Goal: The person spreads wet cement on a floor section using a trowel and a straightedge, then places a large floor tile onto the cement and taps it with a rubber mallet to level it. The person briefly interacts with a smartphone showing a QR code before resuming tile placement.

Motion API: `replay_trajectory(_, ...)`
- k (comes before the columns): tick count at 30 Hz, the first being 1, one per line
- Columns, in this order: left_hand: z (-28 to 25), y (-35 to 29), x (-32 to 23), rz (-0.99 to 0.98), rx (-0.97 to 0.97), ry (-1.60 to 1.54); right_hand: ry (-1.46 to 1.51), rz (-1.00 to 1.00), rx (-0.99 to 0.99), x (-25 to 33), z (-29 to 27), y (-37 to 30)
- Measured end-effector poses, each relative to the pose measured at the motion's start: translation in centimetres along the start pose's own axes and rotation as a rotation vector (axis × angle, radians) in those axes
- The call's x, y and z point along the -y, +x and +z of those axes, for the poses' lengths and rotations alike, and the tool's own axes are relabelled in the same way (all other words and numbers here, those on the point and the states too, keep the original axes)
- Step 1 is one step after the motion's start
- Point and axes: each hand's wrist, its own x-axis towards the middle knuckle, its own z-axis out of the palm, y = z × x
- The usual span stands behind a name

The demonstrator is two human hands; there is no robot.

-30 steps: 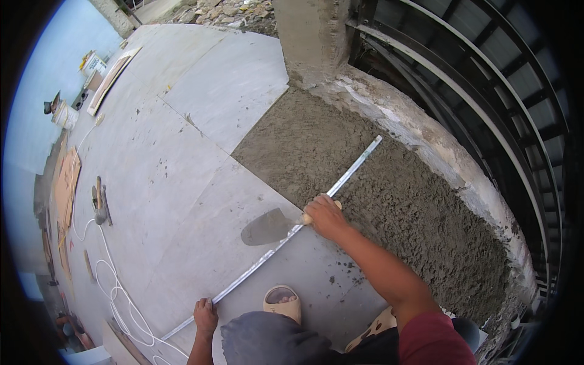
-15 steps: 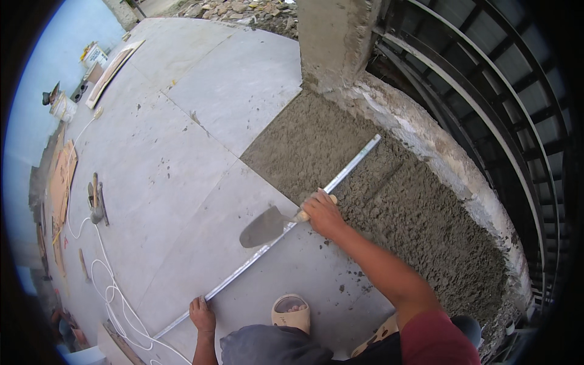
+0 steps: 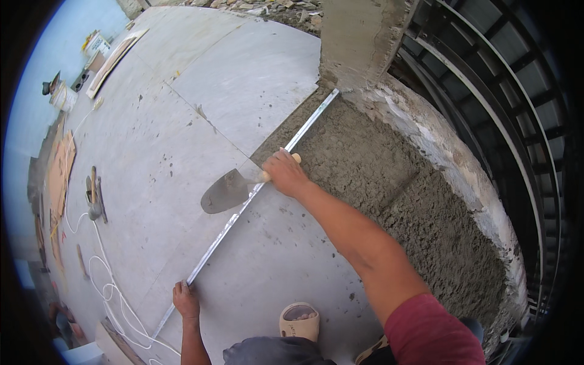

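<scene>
The right hand [image 3: 283, 171] is folded snugly around the pale handle of a trowel [image 3: 225, 192] and sits over a long metal bar [image 3: 220, 237]; how its fingers meet the bar underneath is hidden. The left hand [image 3: 186, 299] is closed around the bar nearer the person's body. The trowel blade points left and slightly back toward the person, its long axis crossing the bar, with the handle's butt showing past the right hand.

The bar runs slantwise, from lower left to upper right. Its far end lies over the grey mortar bed [image 3: 377, 176], near the foot of a concrete pillar [image 3: 359, 42]; its near end reaches past the left hand, close to a white cord [image 3: 111, 286], though contact cannot be told.

The mortar has a straight edge against the grey tiled floor [image 3: 182, 152], with a corner just beside the right hand. Opposite, a rough masonry ledge [image 3: 453, 167] bounds it, with a dark metal gate [image 3: 517, 115] beyond. Left of the bar the floor spreads broadly, a group of hand tools [image 3: 94, 194] lying well apart. On the body's side, a beige sandal [image 3: 300, 322] stands near the bar's lower half, leaving narrower room there.
</scene>
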Motion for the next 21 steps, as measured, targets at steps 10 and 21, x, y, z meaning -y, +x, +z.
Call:
replay_trajectory(10, 0.5, 3.5, -0.5, -0.094, 0.03, -0.031, -0.074, 0.154, 0.158, 0.1, 0.4, 6.1)
replay_trajectory(21, 1.2, 4.7, -0.4, -0.124, 0.039, -0.068, -0.086, 0.186, 0.136, 0.1, 0.9, 6.9)
